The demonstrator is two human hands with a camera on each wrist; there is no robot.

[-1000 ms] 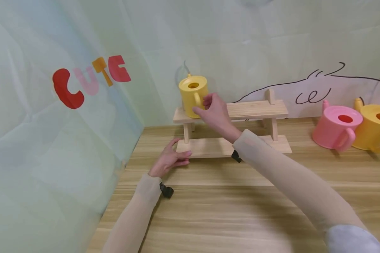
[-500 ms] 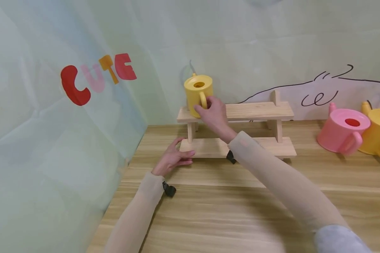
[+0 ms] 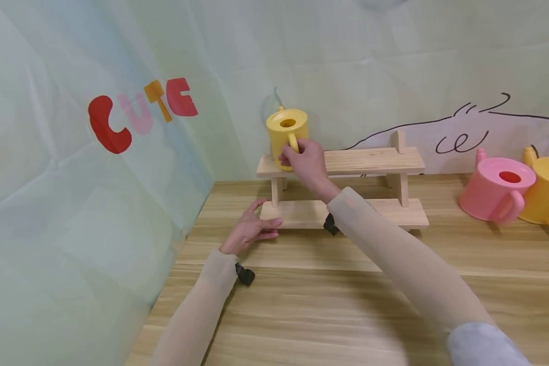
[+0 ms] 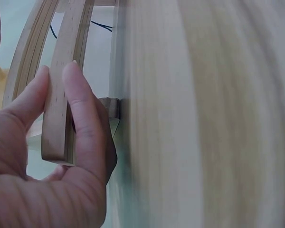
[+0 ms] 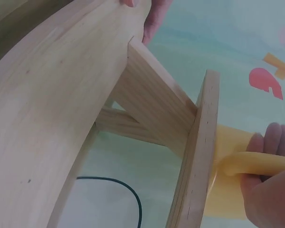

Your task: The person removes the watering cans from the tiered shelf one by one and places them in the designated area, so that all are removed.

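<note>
A yellow watering can [image 3: 278, 140] stands upright at the left end of the upper board [image 3: 366, 160] of a two-tier wooden stand, its spout toward the back wall. My right hand [image 3: 308, 163] holds the can by its handle [image 5: 256, 164], fingers curled around it in the right wrist view. At the stand's lower left corner, my left hand [image 3: 248, 231] grips the end of the lower board [image 3: 302, 213]. In the left wrist view, the thumb lies on one face of that board [image 4: 59, 123] and the fingers on the other.
A pink watering can [image 3: 489, 190] and a second yellow one [image 3: 546, 195] stand side by side on the wooden table [image 3: 329, 300], right of the stand. A sheet with CUTE lettering [image 3: 180, 96] hangs at the left, and a pale backdrop [image 3: 347, 76] rises behind.
The head view has turned slightly left, so everything sits further right in it. My right thumb and fingers have drawn in closer around the can's handle. My left hand stays on the lower board.
</note>
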